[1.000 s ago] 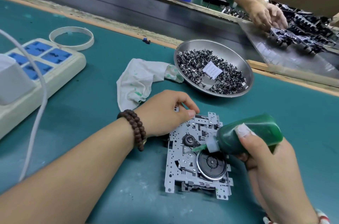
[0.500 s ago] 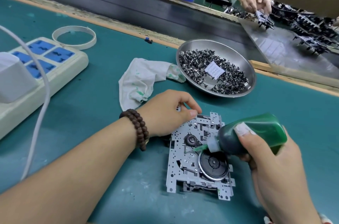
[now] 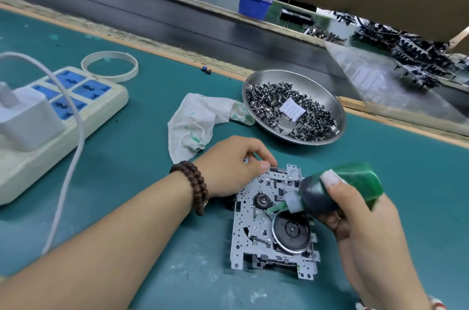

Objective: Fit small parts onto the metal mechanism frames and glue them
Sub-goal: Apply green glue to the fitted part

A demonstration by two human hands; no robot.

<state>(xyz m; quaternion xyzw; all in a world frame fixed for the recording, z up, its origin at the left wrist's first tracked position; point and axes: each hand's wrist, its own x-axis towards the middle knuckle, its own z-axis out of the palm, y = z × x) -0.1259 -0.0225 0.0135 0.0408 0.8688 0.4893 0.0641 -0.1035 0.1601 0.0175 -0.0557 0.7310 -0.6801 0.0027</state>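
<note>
A metal mechanism frame (image 3: pixel 256 238) with a round black wheel lies flat on the green mat. My left hand (image 3: pixel 233 166) grips its top left corner, thumb on the plate. My right hand (image 3: pixel 355 210) holds a green glue bottle (image 3: pixel 340 185) tilted down to the left. The bottle's green nozzle tip touches the frame just below a small round hub, above the wheel. A steel dish (image 3: pixel 337 116) full of several small dark metal parts, with a white paper slip on them, stands behind the frame.
A stained white rag (image 3: pixel 200 122) lies left of the dish. A power strip (image 3: pixel 63 111) with a white plug and cable sits at the left, a white ring (image 3: pixel 110 66) behind it. A dark conveyor belt (image 3: pixel 177 20) runs along the far edge, with piled mechanisms at the upper right.
My hands, the bottle and the frame keep their pose. The other person's hands at the far right of the belt are no longer in view. The camera has tilted slightly.
</note>
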